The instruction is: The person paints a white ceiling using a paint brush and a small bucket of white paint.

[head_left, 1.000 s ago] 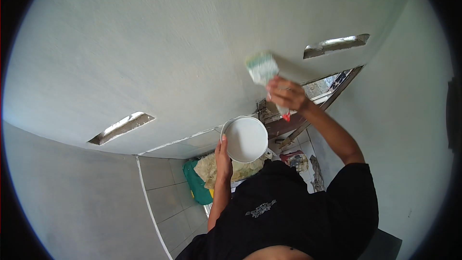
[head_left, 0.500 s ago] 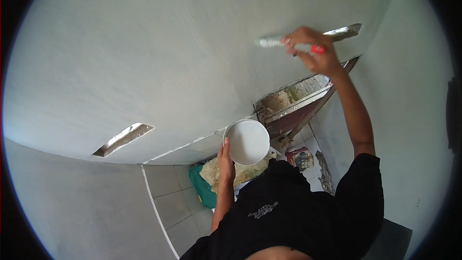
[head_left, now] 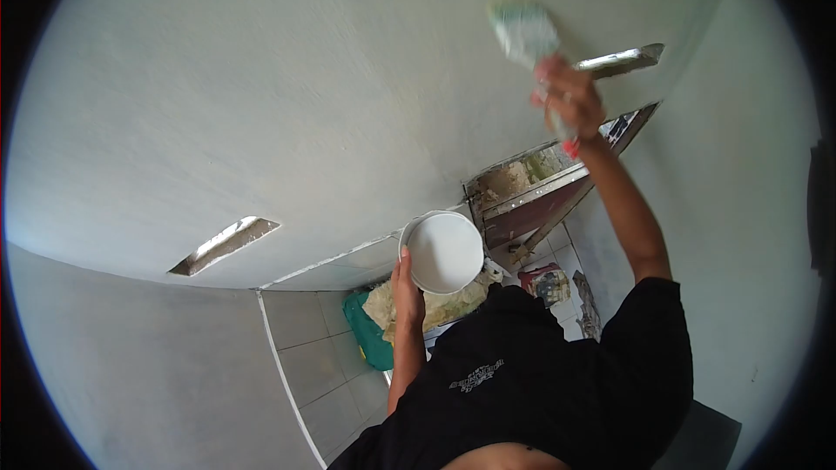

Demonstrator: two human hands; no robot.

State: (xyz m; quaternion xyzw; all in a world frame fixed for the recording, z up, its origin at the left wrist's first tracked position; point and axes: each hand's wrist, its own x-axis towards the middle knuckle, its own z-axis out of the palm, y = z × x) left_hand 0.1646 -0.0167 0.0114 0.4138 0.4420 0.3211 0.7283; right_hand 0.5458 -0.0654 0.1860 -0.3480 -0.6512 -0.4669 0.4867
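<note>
My right hand [head_left: 570,100] is closed round the handle of a wide paintbrush [head_left: 528,33]. Pale paint coats the brush head, which overlaps the light grey-white wall [head_left: 348,78] in this view and is a little smeared by motion. The red end of the handle sticks out below my fist. In my left hand [head_left: 407,289] is a round white bucket [head_left: 446,252], gripped at its left side with the thumb over the rim. White paint shows inside it, in front of my chest.
Two slanted slots pierce the wall, one at left [head_left: 225,246] and another beside my right hand [head_left: 623,61]. A doorway [head_left: 535,187] opens below the brush. On the tiled floor [head_left: 309,370] lie a green bag [head_left: 367,331], pale crumpled material [head_left: 448,303] and a stained container [head_left: 547,285].
The brush has swung from pointing left to pointing up and left, with its head now higher and further right. My left hand and the bucket have barely shifted.
</note>
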